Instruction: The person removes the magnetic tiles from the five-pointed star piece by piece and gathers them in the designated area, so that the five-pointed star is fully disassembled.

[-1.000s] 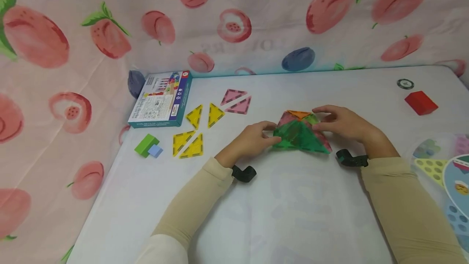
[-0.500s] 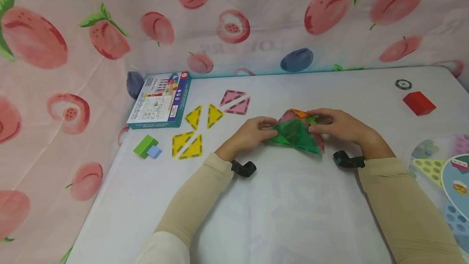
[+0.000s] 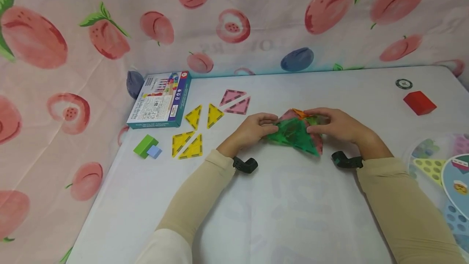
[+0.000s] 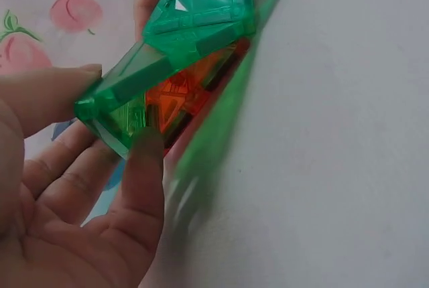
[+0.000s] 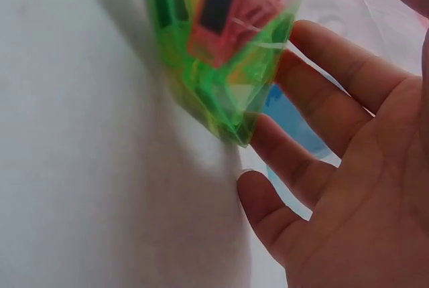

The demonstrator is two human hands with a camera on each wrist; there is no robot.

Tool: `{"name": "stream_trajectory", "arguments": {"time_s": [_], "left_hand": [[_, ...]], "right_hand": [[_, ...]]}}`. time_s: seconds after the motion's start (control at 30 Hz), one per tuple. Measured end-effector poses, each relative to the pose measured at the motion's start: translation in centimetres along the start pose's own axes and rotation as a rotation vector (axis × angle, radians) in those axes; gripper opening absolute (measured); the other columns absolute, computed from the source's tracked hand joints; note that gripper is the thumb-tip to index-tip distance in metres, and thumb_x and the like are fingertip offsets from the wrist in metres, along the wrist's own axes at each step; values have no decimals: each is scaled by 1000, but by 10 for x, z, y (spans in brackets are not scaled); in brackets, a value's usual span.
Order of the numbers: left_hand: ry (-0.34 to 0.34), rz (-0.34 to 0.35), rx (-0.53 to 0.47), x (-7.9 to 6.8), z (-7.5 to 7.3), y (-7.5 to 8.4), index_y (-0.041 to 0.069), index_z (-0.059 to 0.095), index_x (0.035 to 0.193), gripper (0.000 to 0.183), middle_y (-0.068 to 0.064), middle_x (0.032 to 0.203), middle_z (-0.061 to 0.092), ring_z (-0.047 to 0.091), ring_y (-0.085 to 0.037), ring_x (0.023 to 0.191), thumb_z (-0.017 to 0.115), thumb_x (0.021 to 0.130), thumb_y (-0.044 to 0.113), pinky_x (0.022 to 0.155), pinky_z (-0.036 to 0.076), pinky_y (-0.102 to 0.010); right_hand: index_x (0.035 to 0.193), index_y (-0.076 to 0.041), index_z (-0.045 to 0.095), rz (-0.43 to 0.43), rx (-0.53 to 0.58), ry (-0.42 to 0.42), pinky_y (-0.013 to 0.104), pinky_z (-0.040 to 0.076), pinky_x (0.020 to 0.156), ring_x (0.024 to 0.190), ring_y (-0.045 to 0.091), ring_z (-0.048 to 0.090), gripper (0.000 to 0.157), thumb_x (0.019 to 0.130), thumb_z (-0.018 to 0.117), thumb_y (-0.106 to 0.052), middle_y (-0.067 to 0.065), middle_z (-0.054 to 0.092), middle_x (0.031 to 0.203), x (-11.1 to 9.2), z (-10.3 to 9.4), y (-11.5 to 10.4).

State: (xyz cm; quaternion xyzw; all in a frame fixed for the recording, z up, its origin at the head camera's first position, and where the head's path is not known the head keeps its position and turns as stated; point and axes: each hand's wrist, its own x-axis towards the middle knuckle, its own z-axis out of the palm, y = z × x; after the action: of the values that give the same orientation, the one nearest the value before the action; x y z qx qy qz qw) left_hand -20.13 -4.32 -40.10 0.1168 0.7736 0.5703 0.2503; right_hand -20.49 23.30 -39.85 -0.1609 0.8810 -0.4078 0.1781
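A small folded structure of translucent magnetic tiles sits between both hands in the head view, with green, pink and orange triangles joined along their edges. My left hand pinches its left corner; in the left wrist view the thumb lies on a green tile and the fingers curl beneath. An orange tile shows underneath. On the other side, my right hand holds the right end between thumb and forefinger. In the right wrist view its other fingertips touch a light green tile beside a pink one.
Two pink triangles and several yellow triangles lie flat to the left. Behind them is a flat box, with green and blue blocks in front. At right are a red block, a round chip and a transparent patterned bag.
Both hands have turned the tile structure slightly and its right end has swung inward to the left. The right hand has moved left with it; the loose tiles have stayed put.
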Motion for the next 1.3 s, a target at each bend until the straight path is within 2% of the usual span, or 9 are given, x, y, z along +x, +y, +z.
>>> {"name": "stream_trajectory", "arguments": {"time_s": [0.17,0.3,0.43,0.57,0.67,0.83,1.07,1.23,1.3], "left_hand": [[28,27,24,4,-1,-8,18,54,120,43,7,118,53,47,-7,109,67,80,27,85,42,-26],[52,18,50,4,-2,-11,20,52,122,48,8,122,50,42,-8,115,70,78,25,90,38,-28],[53,2,73,3,-3,-12,20,50,125,52,7,127,47,41,-10,117,71,77,26,91,37,-30],[40,5,132,1,-4,-10,19,48,126,55,6,127,47,49,-10,107,71,77,25,84,41,-28],[40,14,197,1,-3,-9,18,48,127,56,6,121,50,54,-9,94,71,77,24,76,45,-27],[59,10,291,-1,-6,-10,17,47,126,56,7,112,52,53,-9,88,71,76,26,71,45,-27],[93,-13,415,-12,-15,-7,15,43,128,57,8,118,49,50,-10,89,68,77,23,75,42,-27],[104,-27,552,-27,-26,-9,14,38,132,60,4,120,49,49,-12,86,65,79,19,75,43,-30],[101,-36,608,-36,-29,-10,15,36,134,61,1,124,47,48,-14,90,64,80,20,79,42,-32]], "right_hand": [[130,-20,45,7,-3,-5,47,37,83,105,30,49,60,78,63,-46,10,39,133,1,4,0],[129,-19,46,16,-24,-1,44,38,80,104,30,48,61,78,63,-47,10,41,132,2,7,1],[129,-19,46,24,-53,1,49,37,83,108,34,45,62,77,62,-50,11,39,133,3,7,0],[130,-19,46,30,-65,1,54,33,87,112,37,42,64,77,62,-51,13,36,135,3,6,-2],[130,-19,45,32,-67,-2,54,34,87,111,37,44,64,77,62,-52,12,36,135,4,6,-2],[130,-19,46,33,-78,-6,52,35,86,109,35,46,65,77,61,-52,12,36,135,5,7,-2],[129,-14,46,28,-91,1,51,33,87,106,31,43,66,77,61,-53,13,40,131,6,8,-3],[128,-13,47,39,-111,4,56,24,94,119,32,31,67,77,61,-53,13,39,133,5,6,-2],[128,-13,47,47,-110,4,57,21,95,121,33,29,67,76,61,-53,13,38,134,5,5,-2]]}}
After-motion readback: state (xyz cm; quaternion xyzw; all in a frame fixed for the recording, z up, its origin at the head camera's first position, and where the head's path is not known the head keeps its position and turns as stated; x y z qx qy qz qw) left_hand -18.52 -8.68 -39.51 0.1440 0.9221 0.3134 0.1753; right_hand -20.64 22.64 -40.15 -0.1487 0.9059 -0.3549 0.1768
